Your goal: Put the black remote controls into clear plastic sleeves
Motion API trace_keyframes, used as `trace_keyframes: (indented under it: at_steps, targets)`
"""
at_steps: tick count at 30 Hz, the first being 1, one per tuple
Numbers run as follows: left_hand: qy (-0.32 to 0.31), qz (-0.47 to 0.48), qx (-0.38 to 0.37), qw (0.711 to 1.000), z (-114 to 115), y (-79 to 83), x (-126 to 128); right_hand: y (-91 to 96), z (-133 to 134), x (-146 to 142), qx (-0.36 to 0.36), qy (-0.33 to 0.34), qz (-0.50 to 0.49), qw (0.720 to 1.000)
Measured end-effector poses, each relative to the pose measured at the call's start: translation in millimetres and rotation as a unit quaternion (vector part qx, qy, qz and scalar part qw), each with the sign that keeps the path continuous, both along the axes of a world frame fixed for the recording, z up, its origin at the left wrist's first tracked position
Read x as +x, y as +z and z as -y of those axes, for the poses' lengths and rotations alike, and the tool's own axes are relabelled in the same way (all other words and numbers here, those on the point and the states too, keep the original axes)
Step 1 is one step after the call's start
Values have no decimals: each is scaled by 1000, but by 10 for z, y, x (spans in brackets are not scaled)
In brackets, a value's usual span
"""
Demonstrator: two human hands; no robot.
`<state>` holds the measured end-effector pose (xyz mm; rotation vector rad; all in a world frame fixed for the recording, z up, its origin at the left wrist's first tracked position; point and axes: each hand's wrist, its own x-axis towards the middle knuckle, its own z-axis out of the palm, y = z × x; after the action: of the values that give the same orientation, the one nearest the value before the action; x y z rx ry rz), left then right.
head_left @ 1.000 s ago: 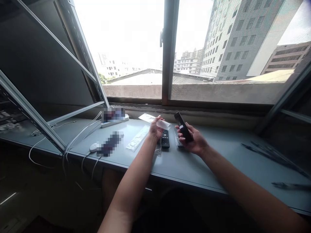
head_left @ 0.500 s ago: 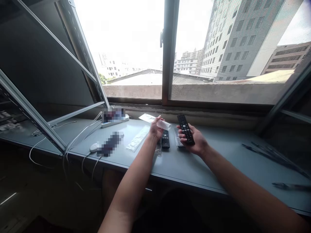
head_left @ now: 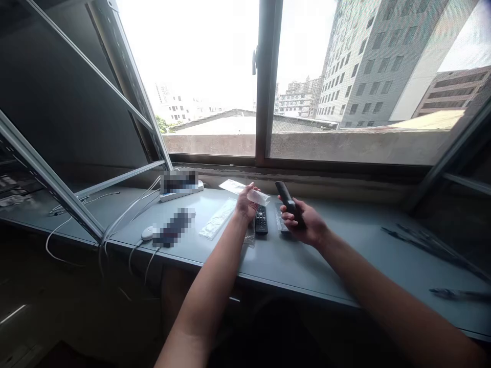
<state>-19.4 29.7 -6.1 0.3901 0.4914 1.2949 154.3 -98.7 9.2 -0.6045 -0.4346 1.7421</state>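
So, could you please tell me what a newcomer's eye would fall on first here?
Probably the bright window across the top, with a tall building outside at its right. Below, the right grip holds a dark remote above the bluish table, while the left grip holds a whitish sleeve. Another remote lies on the table between the two grips.

You can read no text here: the key markings (head_left: 261, 216) on the lying remote (head_left: 261, 230) on the tabletop (head_left: 326, 271) are too small, and the pale patch (head_left: 291, 203) on the tilted remote (head_left: 283, 192) in your right hand (head_left: 309, 223) is illegible.
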Motion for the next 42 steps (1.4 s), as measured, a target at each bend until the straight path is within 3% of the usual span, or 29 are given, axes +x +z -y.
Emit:
trace_keyframes:
  at_steps: [12, 20, 25, 34, 42]
  targets:
    - [0, -1, 2, 1000, -8, -9, -1, -5, -15, 9, -6, -43, 13, 999]
    - [3, -2, -5, 1000, 21, 25, -1, -185, -89, 22, 45, -47, 127, 990]
    - [1, -2, -4, 1000, 18, 27, 1, -297, -137, 20, 134, -95, 202, 965]
    - [-2, 7, -1, 1000, -6, 3, 0, -320, -164, -10, 262, -181, 325, 890]
    - [-2, 7, -3, 1000, -34, -12, 11, -249, -80, -35, 296, -180, 349, 870]
